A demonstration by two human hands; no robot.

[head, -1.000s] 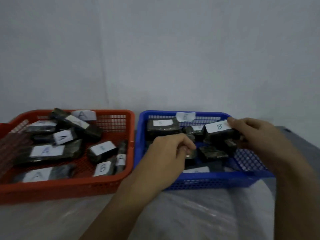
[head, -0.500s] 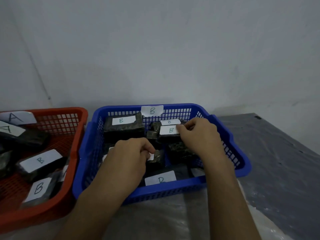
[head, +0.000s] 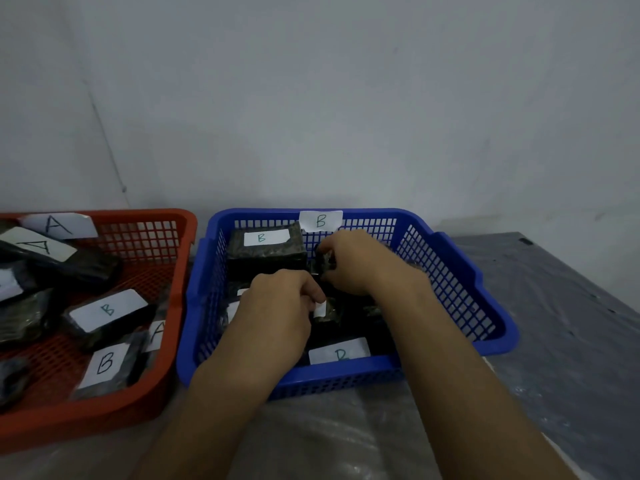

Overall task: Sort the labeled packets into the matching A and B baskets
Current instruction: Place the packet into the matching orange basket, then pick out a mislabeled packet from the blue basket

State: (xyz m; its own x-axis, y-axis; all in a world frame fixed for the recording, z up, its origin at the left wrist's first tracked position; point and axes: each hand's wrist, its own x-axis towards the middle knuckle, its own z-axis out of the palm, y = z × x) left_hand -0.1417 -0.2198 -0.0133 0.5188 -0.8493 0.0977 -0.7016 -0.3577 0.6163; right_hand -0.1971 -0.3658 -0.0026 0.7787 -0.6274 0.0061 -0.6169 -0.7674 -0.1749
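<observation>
Both my hands are inside the blue basket, which carries a B tag on its far rim. My left hand pinches a small dark packet by its white label. My right hand grips another dark packet near the basket's middle; its label is hidden. A large B packet lies at the basket's back left and a labelled packet at the front. The red basket with an A tag holds dark packets marked A and two marked B.
Both baskets stand side by side on a table covered in clear plastic sheet, against a pale wall. Grey table surface extends to the right of the blue basket.
The view has swung right, onto the blue basket. My right hand has carried its B packet down from the right rim into the basket's middle. My left hand stays on its small packet.
</observation>
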